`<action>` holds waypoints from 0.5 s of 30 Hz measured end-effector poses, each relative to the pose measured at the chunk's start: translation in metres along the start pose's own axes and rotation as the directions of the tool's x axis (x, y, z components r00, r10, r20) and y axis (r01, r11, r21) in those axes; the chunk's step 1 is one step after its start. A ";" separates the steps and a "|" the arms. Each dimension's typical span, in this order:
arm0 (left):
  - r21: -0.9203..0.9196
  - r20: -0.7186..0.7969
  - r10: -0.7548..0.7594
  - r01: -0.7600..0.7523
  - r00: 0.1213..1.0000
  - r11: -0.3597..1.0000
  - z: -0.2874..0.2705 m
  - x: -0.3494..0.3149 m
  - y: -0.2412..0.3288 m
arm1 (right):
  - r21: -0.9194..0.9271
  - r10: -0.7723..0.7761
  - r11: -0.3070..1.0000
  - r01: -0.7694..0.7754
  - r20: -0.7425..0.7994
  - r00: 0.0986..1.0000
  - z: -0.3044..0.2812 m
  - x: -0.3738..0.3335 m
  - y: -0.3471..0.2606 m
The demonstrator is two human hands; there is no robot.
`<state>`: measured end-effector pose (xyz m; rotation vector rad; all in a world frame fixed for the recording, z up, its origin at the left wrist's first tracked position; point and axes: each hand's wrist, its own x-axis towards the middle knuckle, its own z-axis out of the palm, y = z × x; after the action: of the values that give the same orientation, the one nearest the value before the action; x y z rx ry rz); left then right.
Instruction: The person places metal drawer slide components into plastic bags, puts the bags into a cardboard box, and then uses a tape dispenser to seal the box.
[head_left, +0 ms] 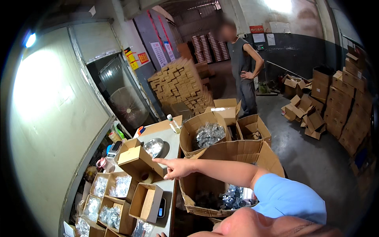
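Centre: the right hand (179,168) pointed, gripping nothing, near an angular cardboard box (135,156) and round metal bowl (160,143); lower edge: the left hand's (161,234) grip was indiscernible.

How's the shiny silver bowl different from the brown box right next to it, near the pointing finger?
The bowl is round, but the box has straight edges and corners. The bowl is shiny silver metal, while the box is dull brown cardboard. The bowl looks low and shallow; the box stands taller and looks bigger. Both are on the pale table.
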<state>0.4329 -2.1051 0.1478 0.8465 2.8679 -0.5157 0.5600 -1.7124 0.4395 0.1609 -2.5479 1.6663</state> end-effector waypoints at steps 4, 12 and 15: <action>0.005 0.033 -0.015 0.015 0.999 1.000 -0.007 -0.006 0.004 | -0.053 0.002 0.999 -0.003 -0.022 1.000 -0.002 -0.007 0.003; -0.001 0.082 -0.040 0.040 0.996 0.999 -0.034 -0.017 0.011 | -0.083 0.017 0.996 -0.018 -0.021 1.000 -0.002 -0.019 0.003; 0.009 0.108 -0.051 0.050 0.993 0.999 -0.038 -0.021 0.013 | -0.094 0.008 0.996 -0.007 0.005 1.000 0.003 -0.017 0.007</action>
<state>0.4575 -2.0917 0.1840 0.7247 2.7967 -0.5589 0.5755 -1.7114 0.4296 0.1492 -2.6275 1.5466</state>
